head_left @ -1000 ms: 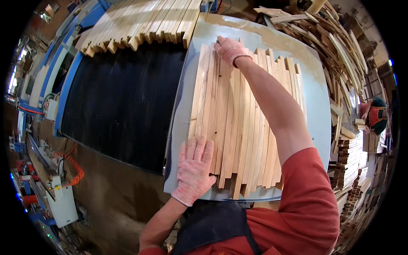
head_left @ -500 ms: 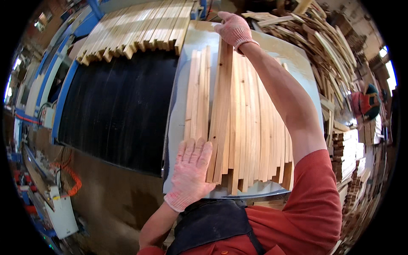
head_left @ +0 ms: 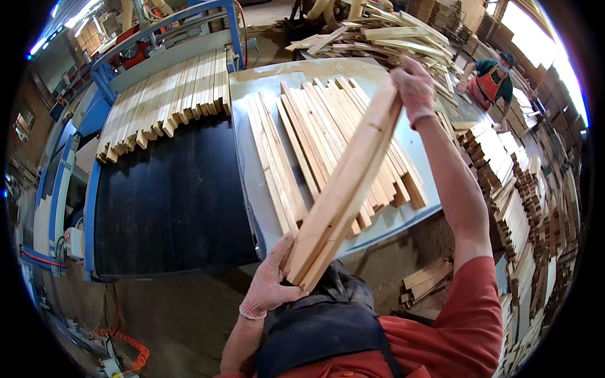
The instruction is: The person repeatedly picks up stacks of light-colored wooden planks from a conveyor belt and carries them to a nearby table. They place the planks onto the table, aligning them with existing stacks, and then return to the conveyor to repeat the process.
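Slat bundle (head_left: 343, 195) hides L fingers (head_left: 285, 249).

left hand (head_left: 270, 281) gripping, right hand (head_left: 413, 85) raised

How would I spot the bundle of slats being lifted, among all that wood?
Find the grey metal table beside the black conveyor belt. Above its loose slats, one bundle of slats is gripped at both ends by gloved hands, the only wood raised off the surface.
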Motion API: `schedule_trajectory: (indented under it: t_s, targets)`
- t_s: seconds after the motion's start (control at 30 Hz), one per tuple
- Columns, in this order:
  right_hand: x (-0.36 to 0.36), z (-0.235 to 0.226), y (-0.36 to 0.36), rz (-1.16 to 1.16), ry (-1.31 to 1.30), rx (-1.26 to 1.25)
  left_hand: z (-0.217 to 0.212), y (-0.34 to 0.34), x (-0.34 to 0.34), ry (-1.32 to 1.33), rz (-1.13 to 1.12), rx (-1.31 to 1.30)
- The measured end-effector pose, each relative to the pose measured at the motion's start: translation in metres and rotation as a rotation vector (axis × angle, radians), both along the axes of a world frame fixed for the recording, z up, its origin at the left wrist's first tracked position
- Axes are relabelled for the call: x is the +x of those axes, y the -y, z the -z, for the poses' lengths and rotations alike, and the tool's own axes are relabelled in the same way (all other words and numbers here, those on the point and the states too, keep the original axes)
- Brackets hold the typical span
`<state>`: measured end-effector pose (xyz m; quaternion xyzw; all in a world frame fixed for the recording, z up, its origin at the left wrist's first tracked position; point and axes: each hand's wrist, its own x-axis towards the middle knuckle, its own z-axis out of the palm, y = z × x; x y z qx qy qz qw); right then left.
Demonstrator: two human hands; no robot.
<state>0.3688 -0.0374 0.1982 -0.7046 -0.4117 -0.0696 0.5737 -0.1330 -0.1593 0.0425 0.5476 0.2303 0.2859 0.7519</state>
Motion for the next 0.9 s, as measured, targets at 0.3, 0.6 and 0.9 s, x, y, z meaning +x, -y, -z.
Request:
schedule_trajectory:
  t_s: [0.3,0.6,0.9]
  targets:
    - [-0.032,0.113,0.267,0.283,-0.509,0.179,-0.002,0.051,-0.033,0.432,-0.141,-0.356]
    - [-0.112,0.209,0.438,0.299,-0.963,0.377,0.007,0.075,-0.039,0.495,-0.062,-0.435]
    - [-0.161,0.285,0.561,0.535,-1.374,0.174,-0.008,0.13,0.05,0.327,-0.19,-0.224]
